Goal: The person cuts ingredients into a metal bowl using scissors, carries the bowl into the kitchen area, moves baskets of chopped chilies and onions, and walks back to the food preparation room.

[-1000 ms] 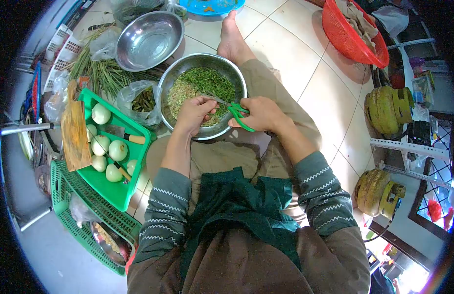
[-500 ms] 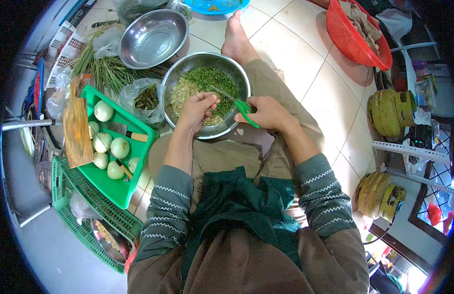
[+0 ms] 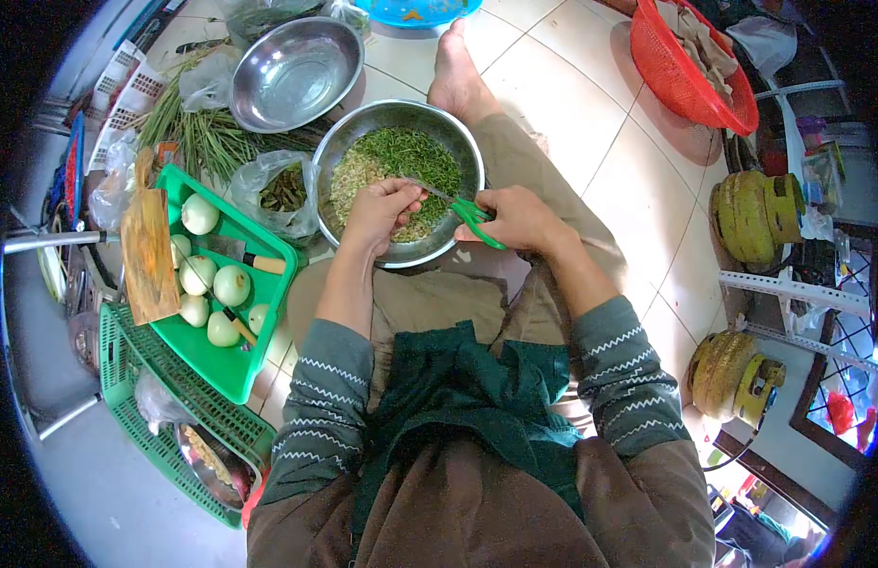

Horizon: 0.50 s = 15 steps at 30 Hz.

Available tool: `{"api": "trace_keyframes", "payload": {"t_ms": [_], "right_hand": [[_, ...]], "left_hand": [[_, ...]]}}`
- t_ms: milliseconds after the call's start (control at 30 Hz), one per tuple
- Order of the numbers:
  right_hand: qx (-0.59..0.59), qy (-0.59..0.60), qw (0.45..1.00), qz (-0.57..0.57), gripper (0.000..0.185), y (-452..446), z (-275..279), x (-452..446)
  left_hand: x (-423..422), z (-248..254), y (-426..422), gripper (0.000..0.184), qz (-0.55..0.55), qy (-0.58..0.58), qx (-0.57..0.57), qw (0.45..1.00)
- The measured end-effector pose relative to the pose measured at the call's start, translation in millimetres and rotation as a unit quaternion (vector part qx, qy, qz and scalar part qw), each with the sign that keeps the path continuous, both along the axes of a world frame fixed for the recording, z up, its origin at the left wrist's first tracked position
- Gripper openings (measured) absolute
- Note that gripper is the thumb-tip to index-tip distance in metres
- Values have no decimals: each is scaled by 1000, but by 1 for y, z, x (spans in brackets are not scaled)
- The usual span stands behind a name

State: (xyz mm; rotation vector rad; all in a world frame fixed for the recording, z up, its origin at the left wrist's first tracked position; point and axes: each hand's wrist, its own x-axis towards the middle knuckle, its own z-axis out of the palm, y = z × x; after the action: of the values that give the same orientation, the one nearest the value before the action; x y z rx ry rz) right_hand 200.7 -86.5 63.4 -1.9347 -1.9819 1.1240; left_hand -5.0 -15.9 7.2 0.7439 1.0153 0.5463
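While R hand [image 3: 516,220] grips scissors [image 3: 458,204] (prob. light, stiff; hold by handles [image 3: 486,238]), L hand [image 3: 378,218], above bowl [image 3: 391,115], pinches, load unclear.

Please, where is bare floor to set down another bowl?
Bare tiles lie between the outstretched leg, the red basket and the gas cylinders. Left of the leg is crowded: bowl of greens, metal basin, long stalks, plastic bag, onion tray.

This looks like a kitchen with a tiled floor [image 3: 590,114]. White onions [image 3: 232,284] and a knife [image 3: 268,265] sit in a green tray [image 3: 226,364] at 9 o'clock. Chopped greens [image 3: 410,156] lie in a metal bowl [image 3: 401,115] near 11 o'clock. Two round gas tanks [image 3: 744,216] are near 3 o'clock.
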Motion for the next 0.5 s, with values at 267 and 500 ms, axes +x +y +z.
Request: {"api": "trace_keyframes", "payload": {"t_ms": [267, 500], "right_hand": [[37, -46, 998, 18, 59, -1, -4, -1], [24, -25, 999, 11, 54, 0, -2, 0]], "left_hand": [[2, -3, -2, 14, -22, 14, 30, 999], [1, -3, 0, 15, -28, 2, 21, 999]]}}
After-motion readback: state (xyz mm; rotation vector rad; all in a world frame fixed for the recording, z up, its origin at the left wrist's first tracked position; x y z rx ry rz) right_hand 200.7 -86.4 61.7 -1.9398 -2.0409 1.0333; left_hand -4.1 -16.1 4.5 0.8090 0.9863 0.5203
